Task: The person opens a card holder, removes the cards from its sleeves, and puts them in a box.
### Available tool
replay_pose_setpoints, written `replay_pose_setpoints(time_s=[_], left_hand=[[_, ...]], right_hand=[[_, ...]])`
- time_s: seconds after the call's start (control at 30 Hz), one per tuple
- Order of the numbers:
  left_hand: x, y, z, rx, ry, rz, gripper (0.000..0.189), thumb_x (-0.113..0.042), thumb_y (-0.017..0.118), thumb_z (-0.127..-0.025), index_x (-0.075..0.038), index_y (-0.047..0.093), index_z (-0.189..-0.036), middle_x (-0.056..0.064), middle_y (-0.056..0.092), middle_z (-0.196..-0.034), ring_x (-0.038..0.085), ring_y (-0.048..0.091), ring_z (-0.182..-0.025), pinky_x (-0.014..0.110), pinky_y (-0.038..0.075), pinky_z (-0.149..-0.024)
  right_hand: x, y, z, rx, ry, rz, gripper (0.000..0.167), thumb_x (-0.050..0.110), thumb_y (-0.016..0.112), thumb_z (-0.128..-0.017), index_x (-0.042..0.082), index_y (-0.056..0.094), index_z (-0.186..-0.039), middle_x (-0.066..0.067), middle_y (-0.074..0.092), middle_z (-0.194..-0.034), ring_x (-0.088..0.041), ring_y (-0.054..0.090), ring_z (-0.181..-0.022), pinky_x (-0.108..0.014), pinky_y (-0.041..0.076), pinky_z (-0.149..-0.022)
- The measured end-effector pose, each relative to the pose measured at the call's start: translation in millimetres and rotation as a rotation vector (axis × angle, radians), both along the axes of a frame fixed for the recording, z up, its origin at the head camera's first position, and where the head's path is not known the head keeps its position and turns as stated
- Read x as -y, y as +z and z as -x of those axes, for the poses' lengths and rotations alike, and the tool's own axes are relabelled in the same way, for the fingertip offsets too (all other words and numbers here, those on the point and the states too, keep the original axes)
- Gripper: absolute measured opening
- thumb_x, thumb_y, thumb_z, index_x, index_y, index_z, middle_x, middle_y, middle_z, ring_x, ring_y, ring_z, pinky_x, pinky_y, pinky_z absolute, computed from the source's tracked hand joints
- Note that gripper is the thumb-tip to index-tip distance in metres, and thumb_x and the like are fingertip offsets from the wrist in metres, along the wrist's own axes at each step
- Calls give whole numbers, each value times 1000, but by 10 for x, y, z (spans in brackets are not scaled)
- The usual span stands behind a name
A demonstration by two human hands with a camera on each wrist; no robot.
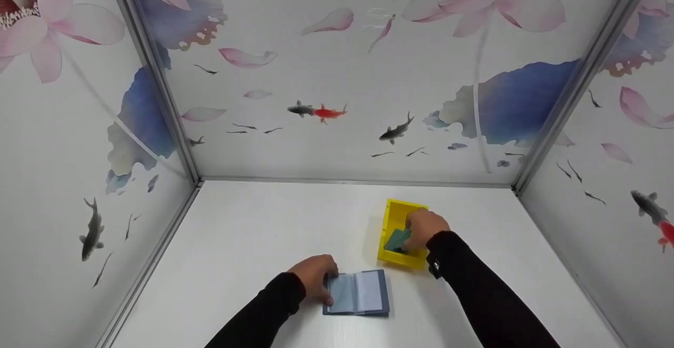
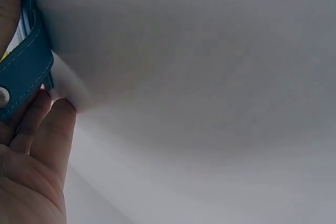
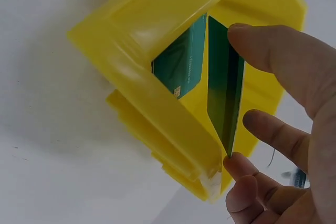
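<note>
A blue card holder (image 1: pixel 369 291) lies spread open on the white table, showing pale sleeves inside. My left hand (image 1: pixel 314 277) grips its left edge, thumb near the lower corner and fingers at the upper one. In the left wrist view, a teal strap (image 2: pixel 29 69) with white stitching and a metal snap crosses close to those fingers. Over the yellow bin (image 1: pixel 386 227), my right hand (image 1: pixel 425 227) reaches inside. Its thumb and fingers pinch a green bank card (image 3: pixel 223 85) by the edges, tilted upright. A second green card (image 3: pixel 185 59) with a chip rests in the bin.
The bin stands just behind and right of the card holder. White panels with painted lotus and fish enclose the table at the back (image 1: pixel 337 74), left (image 1: pixel 52 179) and right (image 1: pixel 605 221), joined by grey metal posts (image 1: pixel 152 74).
</note>
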State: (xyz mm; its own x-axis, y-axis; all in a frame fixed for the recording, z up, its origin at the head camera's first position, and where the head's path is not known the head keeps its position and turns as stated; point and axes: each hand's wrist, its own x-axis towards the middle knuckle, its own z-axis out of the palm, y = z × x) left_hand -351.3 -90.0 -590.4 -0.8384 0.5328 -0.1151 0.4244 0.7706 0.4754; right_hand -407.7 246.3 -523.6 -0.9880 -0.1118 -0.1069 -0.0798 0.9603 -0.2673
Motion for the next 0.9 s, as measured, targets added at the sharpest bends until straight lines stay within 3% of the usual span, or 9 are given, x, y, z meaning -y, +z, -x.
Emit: replay_pose_setpoints(time_s=[0.27,0.47,0.6,0.77,0.9], left_hand=[[10,-7,-6,-36,-31,-2,59,-20,110,-72,-8,82,-123,0,77,-117,10,67,-100,33,60,-99],[24,11,-13,-48,-49,3,58,-21,111,-71,-7,83,-121,1,77,-113,8,62,-93,31,59,-94],[21,22,-20,-47,-51,1,58,-21,111,-71,-6,84,-121,1,78,-112,8,61,-92,31,59,-94],[17,14,-24,-25,-31,-12,59,-20,110,-72,-6,82,-123,1,78,-115,9,64,-96,34,60,-97],[12,-1,-21,-10,-13,-9,60,-19,110,-73,-8,82,-124,0,78,-117,9,65,-97,35,61,-98]], right_hand=[[43,16,10,49,15,-38,55,31,98,-90,4,79,-134,-14,81,-125,-30,69,-103,-55,61,-103],[36,-10,13,-31,53,-91,55,33,100,-89,5,81,-133,-15,80,-129,-36,69,-115,-59,59,-110],[26,-40,-18,-86,57,-71,48,31,98,-92,6,82,-130,-16,80,-126,-34,69,-110,-57,60,-109],[66,-54,-177,-148,64,-21,36,29,96,-94,7,85,-120,-12,80,-114,-27,68,-96,-52,63,-99],[151,-107,-384,-209,90,22,25,30,96,-94,10,84,-103,-3,78,-96,-20,64,-81,-43,64,-89]])
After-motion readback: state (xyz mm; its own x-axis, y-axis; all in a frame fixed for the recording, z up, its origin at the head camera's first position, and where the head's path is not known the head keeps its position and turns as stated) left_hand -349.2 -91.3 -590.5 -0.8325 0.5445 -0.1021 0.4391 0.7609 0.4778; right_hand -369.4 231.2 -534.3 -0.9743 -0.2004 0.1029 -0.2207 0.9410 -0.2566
